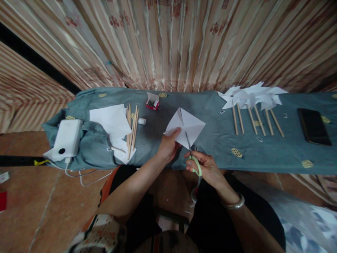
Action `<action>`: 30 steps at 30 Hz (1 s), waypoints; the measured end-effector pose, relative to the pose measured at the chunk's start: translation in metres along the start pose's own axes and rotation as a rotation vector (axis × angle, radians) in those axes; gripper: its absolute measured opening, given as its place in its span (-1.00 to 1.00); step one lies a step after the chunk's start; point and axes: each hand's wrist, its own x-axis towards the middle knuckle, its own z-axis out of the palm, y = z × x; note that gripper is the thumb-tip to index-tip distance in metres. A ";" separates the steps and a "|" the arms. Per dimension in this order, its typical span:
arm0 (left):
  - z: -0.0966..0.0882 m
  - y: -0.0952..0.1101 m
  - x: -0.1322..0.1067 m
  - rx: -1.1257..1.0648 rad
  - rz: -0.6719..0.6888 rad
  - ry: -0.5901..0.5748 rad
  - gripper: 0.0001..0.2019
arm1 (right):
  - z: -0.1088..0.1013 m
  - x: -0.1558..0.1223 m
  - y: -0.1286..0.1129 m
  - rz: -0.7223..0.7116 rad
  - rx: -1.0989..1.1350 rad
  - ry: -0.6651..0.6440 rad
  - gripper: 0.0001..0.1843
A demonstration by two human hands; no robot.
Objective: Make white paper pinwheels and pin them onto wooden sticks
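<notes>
My left hand point(170, 146) pinches a white square of paper point(193, 123) by its left side, the thumb on top. A slit runs into the sheet from its far corner. My right hand point(206, 167) has its fingers in the light-green handles of a pair of scissors point(196, 165). The blades lie at the paper's near corner, pointing toward its middle. Fingers of both hands are closed around what they hold. To the left of the paper are a white cylinder point(142, 121) and a small red box point(152, 102) of tiny metal pieces.
Several paper pinwheels point(250, 96) on wooden sticks lie at the right, with a black phone point(314, 126) beyond them. Loose wooden sticks point(134, 128), white paper sheets point(112, 119) and a white power bank point(67, 138) with a cable lie at the left. A pleated curtain point(168, 45) hangs behind the cloth-covered table point(210, 144).
</notes>
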 end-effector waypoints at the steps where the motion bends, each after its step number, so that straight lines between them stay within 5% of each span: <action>1: 0.000 0.000 0.000 -0.001 -0.003 -0.001 -0.74 | 0.000 0.000 0.000 -0.006 -0.012 -0.003 -0.55; 21: 0.000 -0.001 0.000 -0.005 -0.005 0.014 -0.74 | 0.002 0.002 0.003 -0.018 0.012 0.006 -0.52; 30: -0.005 0.017 0.010 -0.023 0.050 0.034 -0.82 | -0.016 -0.008 -0.007 0.028 -0.134 -0.207 -0.50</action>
